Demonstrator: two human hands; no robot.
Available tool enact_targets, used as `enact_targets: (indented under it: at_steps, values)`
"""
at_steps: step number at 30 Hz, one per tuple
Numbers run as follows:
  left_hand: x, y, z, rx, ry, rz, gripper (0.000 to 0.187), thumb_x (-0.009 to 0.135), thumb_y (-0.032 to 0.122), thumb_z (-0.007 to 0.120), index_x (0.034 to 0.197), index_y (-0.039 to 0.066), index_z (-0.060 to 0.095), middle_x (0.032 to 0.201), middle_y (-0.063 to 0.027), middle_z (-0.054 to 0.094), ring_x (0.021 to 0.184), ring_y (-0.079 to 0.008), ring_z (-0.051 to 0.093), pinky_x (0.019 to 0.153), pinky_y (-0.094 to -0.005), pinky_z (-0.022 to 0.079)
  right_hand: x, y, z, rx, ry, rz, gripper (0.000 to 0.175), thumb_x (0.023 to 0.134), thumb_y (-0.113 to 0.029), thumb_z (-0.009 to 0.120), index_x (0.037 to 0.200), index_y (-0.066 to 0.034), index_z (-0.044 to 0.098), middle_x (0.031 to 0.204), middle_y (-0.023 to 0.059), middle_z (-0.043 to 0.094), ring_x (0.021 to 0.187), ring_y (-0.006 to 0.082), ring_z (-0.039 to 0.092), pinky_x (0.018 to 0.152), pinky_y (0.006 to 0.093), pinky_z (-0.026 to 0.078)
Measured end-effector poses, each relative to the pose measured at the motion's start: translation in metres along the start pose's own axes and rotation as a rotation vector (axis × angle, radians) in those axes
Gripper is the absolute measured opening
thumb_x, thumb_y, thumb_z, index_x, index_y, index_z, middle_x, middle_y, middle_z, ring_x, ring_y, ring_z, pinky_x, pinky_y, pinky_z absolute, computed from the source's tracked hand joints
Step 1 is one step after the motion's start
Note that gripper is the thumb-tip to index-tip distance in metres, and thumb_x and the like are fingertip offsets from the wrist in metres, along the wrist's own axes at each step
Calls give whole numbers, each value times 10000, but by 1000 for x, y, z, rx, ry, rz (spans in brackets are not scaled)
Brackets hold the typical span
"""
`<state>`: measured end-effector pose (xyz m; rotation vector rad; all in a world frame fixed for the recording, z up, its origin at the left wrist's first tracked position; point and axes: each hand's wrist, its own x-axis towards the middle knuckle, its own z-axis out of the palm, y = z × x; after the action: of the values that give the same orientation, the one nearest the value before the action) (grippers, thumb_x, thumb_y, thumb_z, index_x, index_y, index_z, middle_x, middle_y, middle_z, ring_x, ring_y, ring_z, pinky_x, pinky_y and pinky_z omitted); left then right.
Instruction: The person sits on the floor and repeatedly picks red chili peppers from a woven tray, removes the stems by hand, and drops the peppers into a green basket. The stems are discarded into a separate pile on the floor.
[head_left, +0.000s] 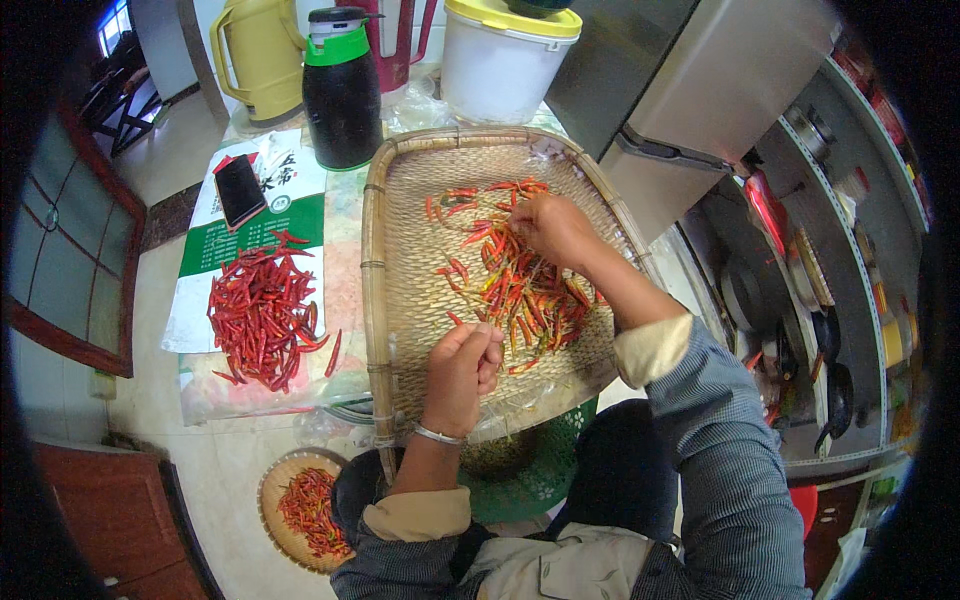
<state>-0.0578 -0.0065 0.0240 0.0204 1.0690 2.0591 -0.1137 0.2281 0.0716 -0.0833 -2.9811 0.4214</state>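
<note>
A large bamboo winnowing tray (373, 300) tilts before me, its near end above my lap. Red and orange chili peppers (536, 300) with thin green stems lie heaped in its middle and right. Over the tray's lower left my left hand (463, 367) is closed, with a red chili tip showing at its fingertips. At the upper edge of the heap my right hand (551, 229) reaches in with bent fingers; whether it pinches a chili is hidden. Left of the tray, a pile of dark red chilies (262, 319) lies on a flattened white and green printed bag (199, 300).
A phone (240, 192) lies on the bag. Behind stand a black flask with green collar (341, 97), a yellow jug (262, 60) and a white lidded bucket (502, 64). A round basket of chilies (274, 517) is on the floor. A refrigerator (720, 82) and shelves stand right.
</note>
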Motion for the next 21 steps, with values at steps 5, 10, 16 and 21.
enact_targets:
  at_steps: [5, 10, 16, 21]
  values:
    - [2, 1, -4, 14, 41, 5, 184, 968, 176, 501, 947, 13, 584, 703, 14, 501, 524, -47, 389, 424, -205, 300, 31, -2, 25, -145, -43, 104, 180, 778, -113, 667, 951, -113, 719, 970, 151, 649, 916, 328, 630, 781, 433, 503]
    - [2, 2, -4, 0, 54, 7, 163, 957, 159, 516, 934, 16, 591, 707, 12, 507, 519, -40, 391, 417, -198, 297, 35, -3, 42, -191, -55, 121, 177, 801, -122, 656, 966, -96, 713, 1081, 154, 595, 1024, 336, 590, 851, 446, 488]
    - [1, 3, -1, -11, 64, 24, 166, 952, 164, 533, 918, 13, 592, 697, 10, 514, 506, -32, 385, 413, -193, 290, 33, 7, 49, -144, -69, 181, 145, 777, -97, 636, 896, -57, 710, 1093, 183, 603, 1009, 367, 602, 840, 444, 499]
    - [2, 1, 2, -21, 96, 18, 181, 955, 182, 548, 893, 18, 593, 670, 4, 522, 471, -30, 367, 408, -192, 281, 26, 9, 35, -50, -130, 86, 177, 811, -202, 676, 916, -65, 716, 1066, 175, 622, 997, 347, 614, 820, 432, 501]
